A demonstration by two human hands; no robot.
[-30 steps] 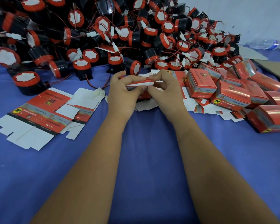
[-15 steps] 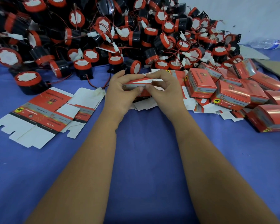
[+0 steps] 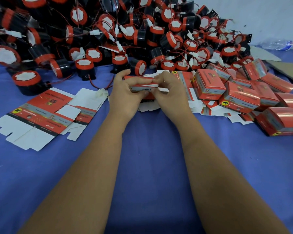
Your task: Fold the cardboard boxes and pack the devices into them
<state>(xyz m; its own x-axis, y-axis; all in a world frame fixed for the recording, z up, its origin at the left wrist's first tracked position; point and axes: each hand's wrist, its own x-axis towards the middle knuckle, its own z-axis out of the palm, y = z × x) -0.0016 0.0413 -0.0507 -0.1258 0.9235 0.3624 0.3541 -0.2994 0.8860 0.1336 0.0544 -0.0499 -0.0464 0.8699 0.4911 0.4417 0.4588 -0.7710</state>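
A red and grey cardboard box (image 3: pixel 141 87) is held just above the blue table, between both hands. My left hand (image 3: pixel 125 94) grips its left end, fingers curled over the top. My right hand (image 3: pixel 172 93) pinches its right end and a white flap. A big heap of black and red round devices (image 3: pixel 118 34) with wires fills the back. Flat unfolded box blanks (image 3: pixel 41 112) lie at the left. Several folded red boxes (image 3: pixel 240 97) are piled at the right.
Loose white and red blanks (image 3: pixel 208 108) lie under the folded boxes right of my hands. A plastic bottle (image 3: pixel 277 44) and a brown cardboard sheet (image 3: pixel 287 68) lie at the far right. The blue cloth table (image 3: pixel 150 166) stretches out under my forearms.
Both hands have turned the box a little and drawn it slightly nearer; its grey printed side now faces me. The view shifted slightly.
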